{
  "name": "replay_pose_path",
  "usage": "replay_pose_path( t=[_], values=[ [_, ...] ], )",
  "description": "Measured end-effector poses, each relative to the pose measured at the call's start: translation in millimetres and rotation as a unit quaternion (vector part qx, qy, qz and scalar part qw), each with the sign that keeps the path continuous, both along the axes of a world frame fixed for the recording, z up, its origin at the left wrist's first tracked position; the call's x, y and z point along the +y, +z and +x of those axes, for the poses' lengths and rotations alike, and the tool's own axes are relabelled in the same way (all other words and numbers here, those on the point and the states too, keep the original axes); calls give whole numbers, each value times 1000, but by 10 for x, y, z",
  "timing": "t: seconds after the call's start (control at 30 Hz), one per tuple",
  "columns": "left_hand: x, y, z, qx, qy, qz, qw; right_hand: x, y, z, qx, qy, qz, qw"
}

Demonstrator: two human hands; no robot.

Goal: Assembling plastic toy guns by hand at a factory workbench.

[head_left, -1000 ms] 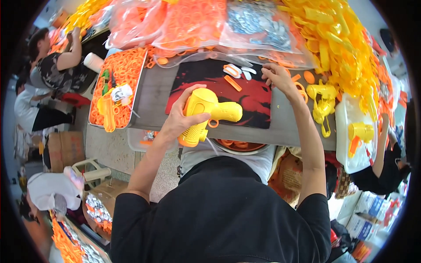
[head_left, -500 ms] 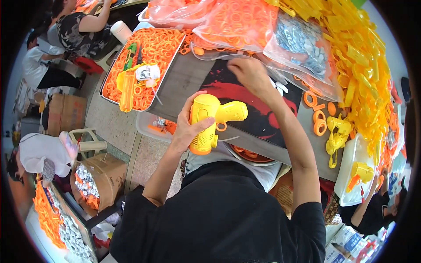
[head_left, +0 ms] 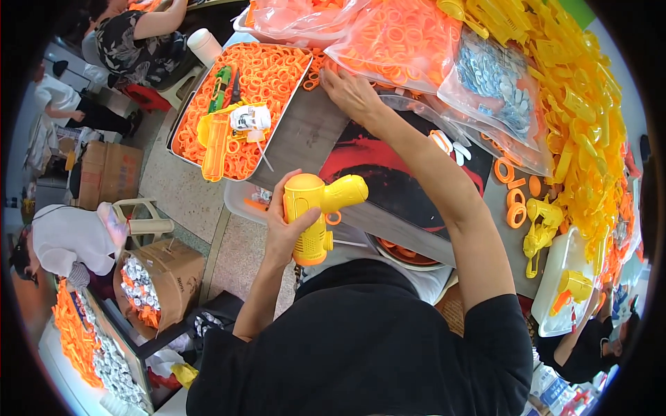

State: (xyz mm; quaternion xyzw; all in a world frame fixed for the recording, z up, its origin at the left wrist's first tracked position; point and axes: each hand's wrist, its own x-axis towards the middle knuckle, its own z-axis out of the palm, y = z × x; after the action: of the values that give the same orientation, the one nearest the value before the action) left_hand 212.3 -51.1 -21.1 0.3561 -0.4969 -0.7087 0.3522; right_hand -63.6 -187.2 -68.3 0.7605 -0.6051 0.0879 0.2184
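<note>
My left hand (head_left: 283,225) is wrapped round a yellow plastic toy housing (head_left: 305,211), shaped like a hair dryer, with an orange base and a stubby arm pointing right. Beside that arm shows a small orange ring (head_left: 334,218). Stretched far across the table, my right hand (head_left: 352,93) reaches to loose orange rings (head_left: 311,80) at the edge of the clear bag (head_left: 399,52). Its fingers look extended, with the tips partly hidden among the orange pieces. Below the right forearm lies a black and red mat (head_left: 374,163).
A metal tray (head_left: 310,59) of orange rings holds a green-handled tool (head_left: 220,89) and a yellow part. Bagged silvery pieces (head_left: 492,87) lie beyond the mat. At the right stand a heap of yellow parts (head_left: 576,125) and a white bin (head_left: 550,305). Other people sit nearby.
My right hand has moved from above the mat, leftward and away from me, to the orange rings by the bag. The toy housing has shifted slightly left and lower in view.
</note>
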Motion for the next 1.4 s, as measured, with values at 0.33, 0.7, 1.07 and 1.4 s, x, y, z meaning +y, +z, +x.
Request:
replay_pose_path(
  t=[0.33,0.7,1.07,1.4],
  values=[
    [12,45,-237,25,-5,-24,999,48,114,34,101,-60,20,993],
    [-147,128,-563,75,23,-127,989,2021,777,-207,-918,42,152,364],
    [142,226,-1123,62,-143,-219,963,2927,832,-1,-796,-143,46,587],
    [168,308,-1233,66,-203,-197,957,3252,949,-144,-780,-87,45,619]
  ],
)
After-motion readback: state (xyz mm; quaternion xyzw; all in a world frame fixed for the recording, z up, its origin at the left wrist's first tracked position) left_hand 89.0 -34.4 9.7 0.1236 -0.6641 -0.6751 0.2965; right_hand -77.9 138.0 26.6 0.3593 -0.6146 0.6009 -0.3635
